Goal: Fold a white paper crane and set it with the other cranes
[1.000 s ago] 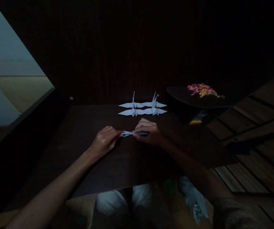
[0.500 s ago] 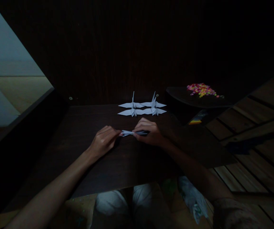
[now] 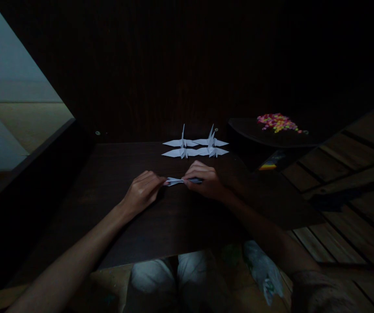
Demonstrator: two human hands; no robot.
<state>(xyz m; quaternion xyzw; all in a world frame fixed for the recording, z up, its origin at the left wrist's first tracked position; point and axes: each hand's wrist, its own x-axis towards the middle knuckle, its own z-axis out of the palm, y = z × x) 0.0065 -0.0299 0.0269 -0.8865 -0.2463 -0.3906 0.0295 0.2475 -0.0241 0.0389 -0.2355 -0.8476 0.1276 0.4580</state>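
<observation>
Between my two hands is a narrow piece of folded white paper (image 3: 175, 181), held low over the dark desk. My left hand (image 3: 145, 188) pinches its left end. My right hand (image 3: 203, 179) grips it at the middle and right, with fingers curled over part of the paper. Just beyond my hands, several white origami cranes stand close together in two rows; one is the front left crane (image 3: 182, 152), another the front right crane (image 3: 211, 151). Their wings touch or overlap.
On a dark corner shelf (image 3: 239, 126) at the right lies a pile of small colourful pieces (image 3: 278, 122). A low dark side wall (image 3: 27, 169) borders the desk (image 3: 118, 163) on the left. Below right are a plastic bag (image 3: 265, 269) and wooden slats (image 3: 362, 208).
My right fingers have closed a little further round the folded paper, so less of its right end shows. The view has shifted very slightly; the cranes stay put.
</observation>
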